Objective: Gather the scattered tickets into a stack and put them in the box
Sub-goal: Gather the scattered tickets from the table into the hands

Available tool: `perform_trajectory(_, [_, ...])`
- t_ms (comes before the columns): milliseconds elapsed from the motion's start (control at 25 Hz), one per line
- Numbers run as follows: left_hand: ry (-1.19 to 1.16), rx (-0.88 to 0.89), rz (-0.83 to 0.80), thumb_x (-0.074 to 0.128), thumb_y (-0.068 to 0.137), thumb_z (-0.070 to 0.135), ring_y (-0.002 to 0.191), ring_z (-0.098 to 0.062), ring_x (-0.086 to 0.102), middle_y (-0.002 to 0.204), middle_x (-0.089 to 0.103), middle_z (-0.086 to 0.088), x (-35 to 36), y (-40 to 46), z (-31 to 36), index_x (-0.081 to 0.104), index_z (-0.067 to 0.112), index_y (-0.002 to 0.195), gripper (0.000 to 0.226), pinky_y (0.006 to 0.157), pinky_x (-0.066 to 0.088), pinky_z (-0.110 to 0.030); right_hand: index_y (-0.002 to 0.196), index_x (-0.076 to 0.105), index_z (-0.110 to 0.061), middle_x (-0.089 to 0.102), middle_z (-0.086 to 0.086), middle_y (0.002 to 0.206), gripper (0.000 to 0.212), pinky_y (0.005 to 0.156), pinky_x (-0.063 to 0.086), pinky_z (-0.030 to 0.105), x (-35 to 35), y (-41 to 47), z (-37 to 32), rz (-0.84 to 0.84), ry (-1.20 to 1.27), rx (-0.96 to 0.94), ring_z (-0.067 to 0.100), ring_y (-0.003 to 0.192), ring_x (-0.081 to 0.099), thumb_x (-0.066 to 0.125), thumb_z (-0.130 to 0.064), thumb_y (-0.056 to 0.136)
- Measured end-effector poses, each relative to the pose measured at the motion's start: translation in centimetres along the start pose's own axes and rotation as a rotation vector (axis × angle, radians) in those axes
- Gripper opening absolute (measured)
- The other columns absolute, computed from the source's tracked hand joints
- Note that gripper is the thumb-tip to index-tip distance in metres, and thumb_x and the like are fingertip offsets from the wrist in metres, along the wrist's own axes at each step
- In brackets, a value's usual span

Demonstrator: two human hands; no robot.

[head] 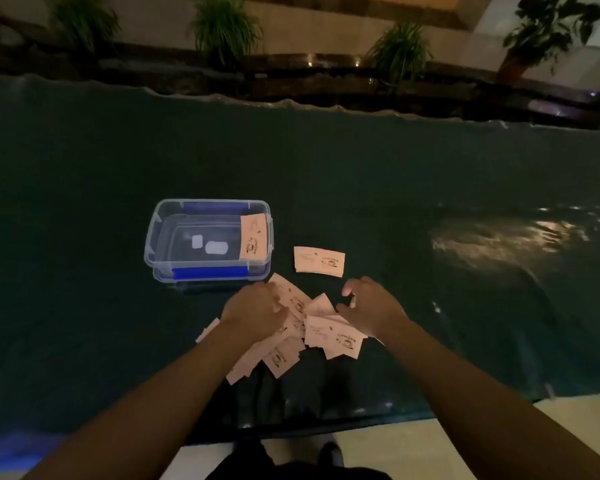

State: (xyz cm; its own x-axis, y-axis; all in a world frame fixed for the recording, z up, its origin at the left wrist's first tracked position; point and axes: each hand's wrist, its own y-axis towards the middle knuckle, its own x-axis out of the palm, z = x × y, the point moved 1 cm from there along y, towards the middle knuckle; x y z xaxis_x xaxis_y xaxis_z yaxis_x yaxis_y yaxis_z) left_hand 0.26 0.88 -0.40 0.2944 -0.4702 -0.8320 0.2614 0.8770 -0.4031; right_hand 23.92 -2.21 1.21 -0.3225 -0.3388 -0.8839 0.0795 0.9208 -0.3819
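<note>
Several pale pink tickets [333, 336] printed with a coffee-cup drawing lie in a loose overlapping heap on the dark green table cover. My left hand [253, 311] rests palm down on the heap's left side, fingers spread over the tickets. My right hand [371, 308] lies on the heap's right side, fingers curled and apart. One ticket [318, 261] sits alone beyond the heap. A clear plastic box [174, 268] with blue clips stands to the far left of the heap, with one ticket [254, 236] leaning against its right inner wall.
The green cover [430, 202] spreads wide to the right and far side, wrinkled and shiny at the right. Potted plants [400, 50] line a dark ledge beyond the table. The table's near edge shows light floor [395, 445] and my shoes below.
</note>
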Motion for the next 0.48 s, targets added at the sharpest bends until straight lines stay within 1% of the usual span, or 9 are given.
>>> perform_trajectory(40, [0.020,-0.008,-0.060,0.060,0.098,0.047,0.105,-0.014,0.067,0.124,0.069,0.003,0.8,0.1,0.3,0.063,0.029,0.128,0.036,0.088,0.056,-0.031,0.128,0.065,-0.024,0.057,0.000,0.119,0.036,0.092,0.057,0.040,0.2,0.2,0.5,-0.019,0.013,0.037,0.021,0.111,0.061,0.069,-0.040,0.096])
perform_trajectory(80, [0.008,-0.023,-0.084,0.059,0.097,0.049,0.103,-0.013,0.067,0.121,0.068,0.004,1.7,0.4,0.9,0.062,0.030,0.129,0.037,0.085,0.055,-0.029,0.130,0.064,-0.024,0.058,0.002,0.124,0.039,0.094,0.057,0.041,0.2,0.5,1.1,-0.041,0.021,0.079,0.022,0.115,0.060,0.070,-0.041,0.095])
perform_trajectory(160, [-0.052,-0.065,-0.163,0.058,0.098,0.050,0.094,-0.010,0.067,0.103,0.067,0.008,3.7,-0.4,1.8,0.065,0.028,0.123,0.034,0.078,0.051,-0.027,0.133,0.063,-0.024,0.058,0.003,0.131,0.042,0.097,0.055,0.042,0.7,0.5,2.1,-0.104,0.018,0.121,0.024,0.120,0.058,0.072,-0.041,0.095])
perform_trajectory(200, [-0.074,-0.071,-0.200,0.057,0.099,0.049,0.093,-0.010,0.066,0.098,0.067,0.008,4.7,-0.4,2.5,0.067,0.026,0.121,0.034,0.077,0.050,-0.027,0.134,0.063,-0.024,0.057,0.004,0.134,0.044,0.100,0.054,0.042,1.0,0.9,2.8,-0.131,-0.001,0.109,0.024,0.122,0.056,0.073,-0.040,0.095])
perform_trajectory(240, [-0.082,-0.077,-0.228,0.056,0.099,0.049,0.096,-0.011,0.066,0.101,0.068,0.006,5.8,-0.4,3.2,0.067,0.024,0.124,0.037,0.079,0.048,-0.026,0.137,0.061,-0.024,0.057,0.004,0.137,0.046,0.102,0.052,0.042,1.3,1.2,3.4,-0.153,-0.015,0.086,0.024,0.126,0.054,0.074,-0.040,0.095])
perform_trajectory(280, [-0.088,-0.095,-0.248,0.056,0.099,0.048,0.103,-0.014,0.066,0.111,0.071,0.003,6.7,-0.4,3.8,0.067,0.022,0.129,0.040,0.083,0.047,-0.027,0.141,0.058,-0.024,0.055,0.005,0.141,0.052,0.106,0.050,0.043,1.7,1.5,4.0,-0.168,-0.024,0.058,0.024,0.131,0.051,0.075,-0.041,0.094])
perform_trajectory(360, [-0.131,-0.176,-0.277,0.056,0.100,0.046,0.115,-0.018,0.063,0.131,0.068,-0.001,7.7,-0.9,4.8,0.062,0.021,0.137,0.045,0.088,0.046,-0.029,0.151,0.050,-0.025,0.049,0.005,0.152,0.070,0.114,0.044,0.047,2.4,1.9,4.6,-0.196,-0.042,0.006,0.026,0.142,0.042,0.077,-0.046,0.091])
perform_trajectory(400, [-0.173,-0.229,-0.295,0.057,0.101,0.045,0.116,-0.018,0.062,0.135,0.065,-0.002,8.2,-1.0,5.2,0.061,0.021,0.138,0.044,0.091,0.046,-0.031,0.155,0.045,-0.026,0.044,0.006,0.158,0.079,0.118,0.040,0.051,2.7,2.1,5.0,-0.214,-0.058,-0.011,0.028,0.148,0.036,0.078,-0.051,0.088])
perform_trajectory(480, [-0.309,-0.350,-0.316,0.060,0.099,0.045,0.106,-0.017,0.061,0.129,0.066,-0.002,9.1,-1.2,6.1,0.062,0.022,0.132,0.040,0.090,0.048,-0.032,0.160,0.038,-0.029,0.034,0.007,0.167,0.092,0.123,0.031,0.057,3.4,2.5,6.0,-0.234,-0.085,-0.029,0.032,0.155,0.026,0.078,-0.060,0.083])
